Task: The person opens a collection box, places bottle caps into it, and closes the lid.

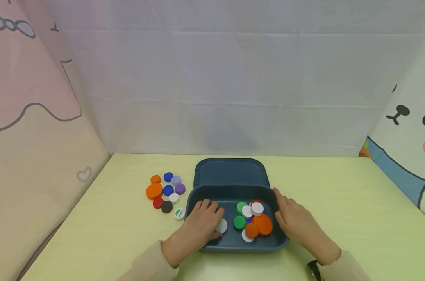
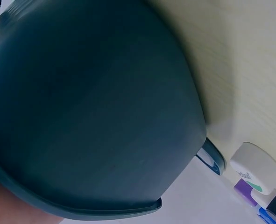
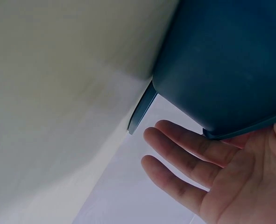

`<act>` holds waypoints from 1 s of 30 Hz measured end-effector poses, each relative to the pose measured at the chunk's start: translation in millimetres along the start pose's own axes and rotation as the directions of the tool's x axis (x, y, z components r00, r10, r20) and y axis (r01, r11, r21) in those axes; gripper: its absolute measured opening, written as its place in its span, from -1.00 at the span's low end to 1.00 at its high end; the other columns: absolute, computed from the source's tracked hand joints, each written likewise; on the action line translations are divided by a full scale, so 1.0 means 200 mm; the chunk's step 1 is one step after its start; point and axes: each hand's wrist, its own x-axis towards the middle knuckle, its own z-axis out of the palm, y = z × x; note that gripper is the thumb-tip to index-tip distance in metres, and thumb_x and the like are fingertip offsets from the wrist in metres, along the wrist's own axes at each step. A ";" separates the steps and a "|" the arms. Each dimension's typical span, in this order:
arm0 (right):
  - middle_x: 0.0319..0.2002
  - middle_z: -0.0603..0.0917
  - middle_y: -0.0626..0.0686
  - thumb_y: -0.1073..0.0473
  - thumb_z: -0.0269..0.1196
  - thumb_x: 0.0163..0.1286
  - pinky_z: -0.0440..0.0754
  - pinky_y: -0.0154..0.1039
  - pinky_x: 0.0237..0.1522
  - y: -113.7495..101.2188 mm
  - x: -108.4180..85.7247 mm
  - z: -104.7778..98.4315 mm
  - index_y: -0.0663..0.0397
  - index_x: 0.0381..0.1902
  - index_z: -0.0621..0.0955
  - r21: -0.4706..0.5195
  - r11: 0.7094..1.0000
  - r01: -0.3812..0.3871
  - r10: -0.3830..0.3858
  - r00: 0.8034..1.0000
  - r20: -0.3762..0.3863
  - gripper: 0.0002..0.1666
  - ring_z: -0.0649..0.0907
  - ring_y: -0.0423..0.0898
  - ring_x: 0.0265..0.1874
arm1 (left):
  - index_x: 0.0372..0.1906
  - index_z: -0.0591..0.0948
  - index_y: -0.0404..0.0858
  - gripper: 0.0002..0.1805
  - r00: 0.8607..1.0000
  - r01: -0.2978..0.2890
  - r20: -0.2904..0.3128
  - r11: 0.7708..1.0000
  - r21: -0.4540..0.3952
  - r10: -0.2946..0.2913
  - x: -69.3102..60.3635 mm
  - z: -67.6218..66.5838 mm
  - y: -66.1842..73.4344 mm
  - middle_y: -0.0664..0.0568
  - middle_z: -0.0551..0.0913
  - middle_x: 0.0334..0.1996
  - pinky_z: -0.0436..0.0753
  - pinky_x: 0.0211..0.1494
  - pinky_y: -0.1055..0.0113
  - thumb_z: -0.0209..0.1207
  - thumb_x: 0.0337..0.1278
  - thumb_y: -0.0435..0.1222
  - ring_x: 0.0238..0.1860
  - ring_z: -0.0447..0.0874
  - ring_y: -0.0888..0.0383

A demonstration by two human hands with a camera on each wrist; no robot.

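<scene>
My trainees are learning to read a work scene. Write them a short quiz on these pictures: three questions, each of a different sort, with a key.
1. Which hand reaches into the box?

2. In the head view, where does the black cap lie?
A) Inside the box
B) On the table, left of the box
C) On the table, right of the box

3. True or false: orange caps lie both inside the box and outside it.

Key:
1. The left hand; the right hand is at the box's right side.
2. B
3. True

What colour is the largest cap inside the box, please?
Orange; the cap shows best in the head view.
</scene>
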 end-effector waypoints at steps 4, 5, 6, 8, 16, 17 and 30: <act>-0.06 0.59 0.31 0.23 0.11 0.25 0.56 0.06 -0.11 0.00 0.00 0.00 0.36 0.24 0.26 0.001 1.000 -0.002 0.002 1.000 0.006 -0.37 0.59 0.19 -0.12 | -0.08 0.53 -0.11 -0.45 1.000 -0.004 -0.007 1.000 0.006 0.004 0.00 -0.01 0.00 0.03 0.56 -0.12 0.48 0.07 0.19 0.27 -0.15 0.13 -0.08 0.43 0.06; -0.06 0.59 0.31 0.23 0.11 0.25 0.56 0.06 -0.11 0.00 0.00 0.00 0.36 0.24 0.26 0.001 1.000 -0.001 0.001 1.000 0.004 -0.37 0.59 0.19 -0.12 | -0.08 0.53 -0.11 -0.45 1.000 -0.004 -0.011 1.000 0.009 0.004 0.00 -0.01 0.00 0.03 0.56 -0.12 0.48 0.07 0.19 0.26 -0.15 0.13 -0.08 0.43 0.06; -0.06 0.59 0.32 0.23 0.11 0.24 0.56 0.07 -0.11 0.00 0.00 0.00 0.36 0.24 0.26 0.000 1.000 0.001 -0.001 1.000 0.001 -0.37 0.59 0.19 -0.13 | -0.08 0.53 -0.11 -0.46 1.000 -0.003 -0.018 1.000 0.011 0.003 0.00 -0.01 0.00 0.03 0.57 -0.12 0.48 0.07 0.19 0.26 -0.14 0.13 -0.08 0.44 0.06; -0.07 0.59 0.32 0.23 0.11 0.24 0.56 0.07 -0.12 0.00 0.00 0.00 0.36 0.24 0.26 -0.004 1.000 0.005 -0.005 1.000 -0.005 -0.37 0.59 0.19 -0.13 | -0.08 0.53 -0.11 -0.47 1.000 0.001 -0.028 1.000 0.009 -0.001 -0.01 -0.01 0.00 0.03 0.57 -0.12 0.48 0.07 0.19 0.25 -0.13 0.13 -0.08 0.44 0.05; -0.08 0.59 0.32 0.23 0.11 0.24 0.56 0.07 -0.12 0.00 0.00 0.00 0.36 0.24 0.25 -0.003 1.000 0.006 -0.006 1.000 -0.004 -0.37 0.59 0.19 -0.13 | -0.10 0.55 -0.12 -0.47 0.998 0.026 -0.057 1.000 -0.006 -0.026 -0.02 -0.04 -0.02 0.01 0.57 -0.15 0.49 0.09 0.16 0.24 -0.12 0.14 -0.07 0.45 0.04; -0.08 0.59 0.32 0.23 0.11 0.24 0.56 0.06 -0.12 0.00 0.00 0.00 0.36 0.24 0.25 -0.002 1.000 0.005 -0.005 1.000 -0.004 -0.37 0.59 0.19 -0.14 | -0.10 0.55 -0.12 -0.48 0.997 0.028 -0.065 1.000 -0.007 -0.029 -0.02 -0.04 -0.03 0.01 0.57 -0.15 0.49 0.09 0.15 0.24 -0.11 0.14 -0.06 0.45 0.04; -0.10 0.60 0.29 0.23 0.11 0.24 0.57 0.04 -0.16 0.02 0.00 0.02 0.36 0.24 0.25 -0.025 0.999 0.029 -0.030 0.999 -0.016 -0.37 0.60 0.15 -0.17 | -0.14 0.51 -0.16 -0.58 0.950 0.109 -0.286 0.992 -0.061 -0.122 -0.10 -0.09 -0.15 -0.02 0.55 -0.19 0.47 0.08 0.11 0.24 -0.03 0.02 -0.05 0.46 -0.01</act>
